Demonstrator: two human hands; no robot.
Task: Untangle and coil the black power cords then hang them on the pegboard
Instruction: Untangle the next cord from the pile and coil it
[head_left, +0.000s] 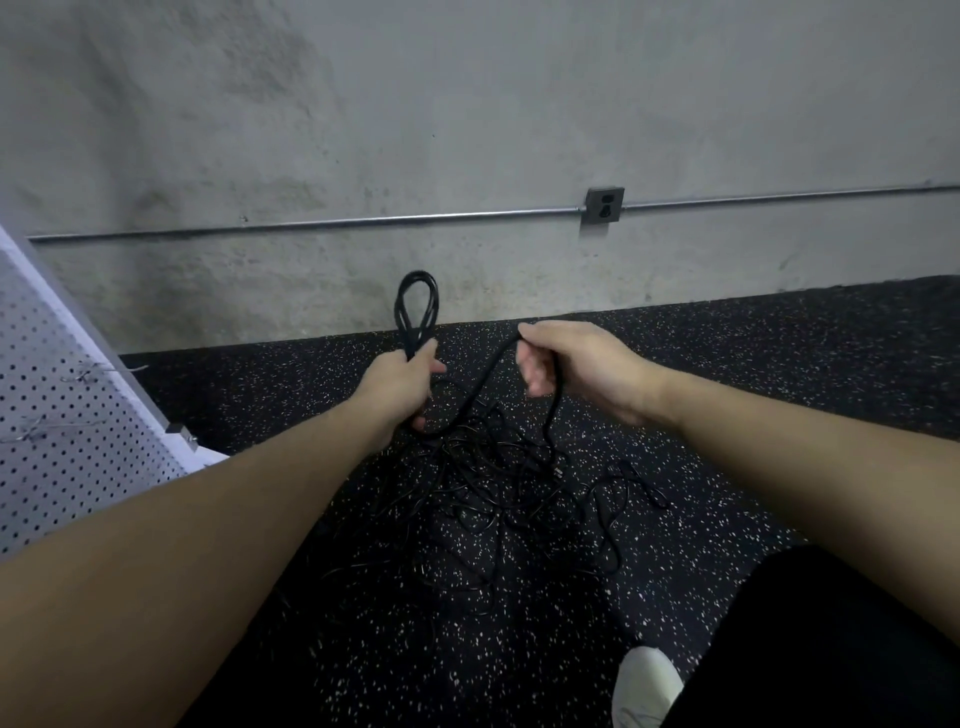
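Pegboard (67, 395) leaned at your left, its hooks bare. Tangled black power cords (493, 483) lay heaped on the speckled floor (727, 374) before you. Your left hand (400, 384) gripped the started coil (417, 312), fingers closed round it; your right hand (566, 366) held the feeding strand, fingers curled. You were best advised to draw slack gently and match each loop's size.

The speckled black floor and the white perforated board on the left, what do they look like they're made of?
The speckled black floor looks like rubber matting: matt, dark, flecked with pale chips, though the look alone can't confirm it. The white perforated board looks like painted metal or hardboard pegboard, with an even grid of round holes and a smooth pale frame edge; which of the two cannot be told.
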